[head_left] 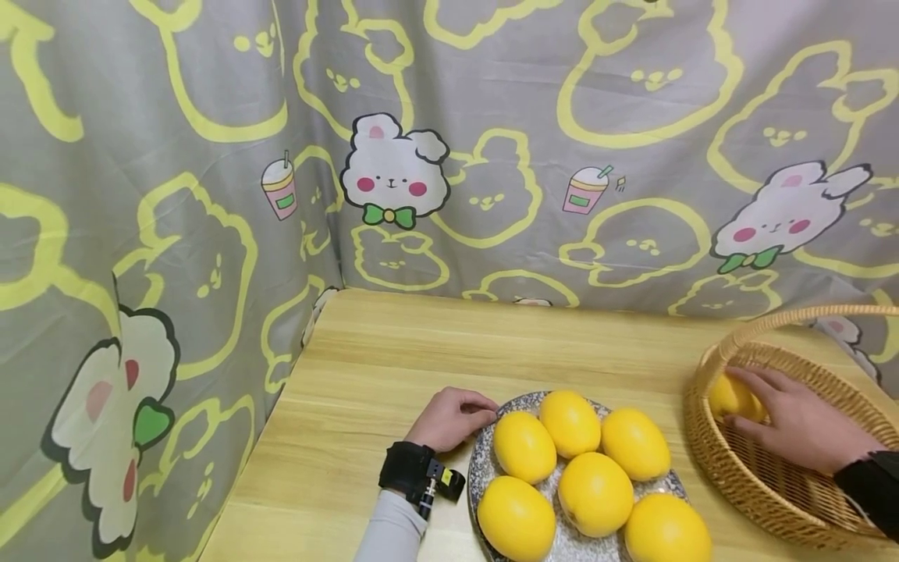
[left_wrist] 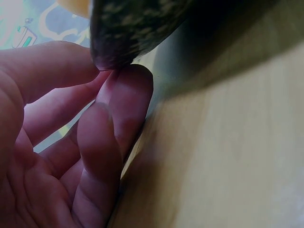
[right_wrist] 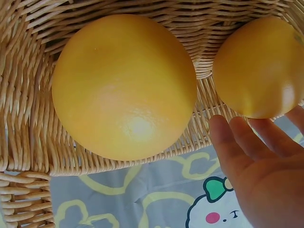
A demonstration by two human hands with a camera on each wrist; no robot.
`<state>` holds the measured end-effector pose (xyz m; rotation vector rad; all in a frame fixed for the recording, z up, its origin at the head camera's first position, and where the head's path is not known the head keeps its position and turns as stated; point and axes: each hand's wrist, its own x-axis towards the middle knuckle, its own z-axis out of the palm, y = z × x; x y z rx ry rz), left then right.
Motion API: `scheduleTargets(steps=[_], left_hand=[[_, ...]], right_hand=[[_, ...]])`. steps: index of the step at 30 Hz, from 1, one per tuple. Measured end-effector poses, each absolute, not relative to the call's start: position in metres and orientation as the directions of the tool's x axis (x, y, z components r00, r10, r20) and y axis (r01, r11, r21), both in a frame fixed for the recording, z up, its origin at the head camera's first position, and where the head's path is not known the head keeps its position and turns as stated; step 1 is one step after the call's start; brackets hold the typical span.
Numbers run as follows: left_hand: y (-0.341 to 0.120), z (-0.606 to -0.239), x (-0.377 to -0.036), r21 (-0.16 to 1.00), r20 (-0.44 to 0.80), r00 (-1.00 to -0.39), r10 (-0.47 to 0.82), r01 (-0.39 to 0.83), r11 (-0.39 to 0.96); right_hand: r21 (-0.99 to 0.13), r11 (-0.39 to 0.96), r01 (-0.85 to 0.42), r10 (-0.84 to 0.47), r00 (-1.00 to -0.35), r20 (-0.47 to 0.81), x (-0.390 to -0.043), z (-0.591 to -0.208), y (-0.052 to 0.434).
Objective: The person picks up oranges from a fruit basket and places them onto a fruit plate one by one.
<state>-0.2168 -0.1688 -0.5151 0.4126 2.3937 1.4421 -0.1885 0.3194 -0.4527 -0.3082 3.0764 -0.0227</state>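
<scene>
My left hand (head_left: 449, 421) pinches the rim of a speckled grey plate (head_left: 485, 453) between thumb and fingers; the left wrist view shows this rim (left_wrist: 128, 38) up close. Several yellow oranges (head_left: 595, 494) sit on the plate. Inside a wicker basket (head_left: 779, 507), my right hand (head_left: 801, 417) reaches over an orange (head_left: 726, 396) by the left wall. In the right wrist view two oranges are in the basket, a large near one (right_wrist: 123, 88) and another (right_wrist: 261, 69). The right fingers (right_wrist: 232, 142) extend straight, at the edge of that second orange; the thumb is not visible there.
The basket's arched handle (head_left: 772, 320) rises above its left side. A light wooden table (head_left: 337, 421) carries everything. Grey patterned curtains (head_left: 492, 156) hang behind the table and along its left side.
</scene>
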Motion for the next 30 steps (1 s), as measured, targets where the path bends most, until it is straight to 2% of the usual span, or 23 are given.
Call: scheduleTargets(steps=[10, 19, 30], left_hand=[[-0.169, -0.518, -0.215, 0.894, -0.131, -0.908, 0.398, 0.065, 0.443], [-0.170, -0.518, -0.218, 0.878, -0.118, -0.907, 0.405, 0.095, 0.468], [-0.169, -0.517, -0.219, 0.881, -0.130, -0.908, 0.399, 0.079, 0.467]], right_hand=[[-0.012, 0.981, -0.192, -0.192, -0.980, -0.056, -0.187, -0.458, 0.320], [-0.022, 0.968, -0.251, -0.251, -0.968, 0.020, -0.193, -0.451, 0.311], [-0.024, 0.962, -0.271, -0.271, -0.962, -0.024, -0.192, -0.451, 0.306]])
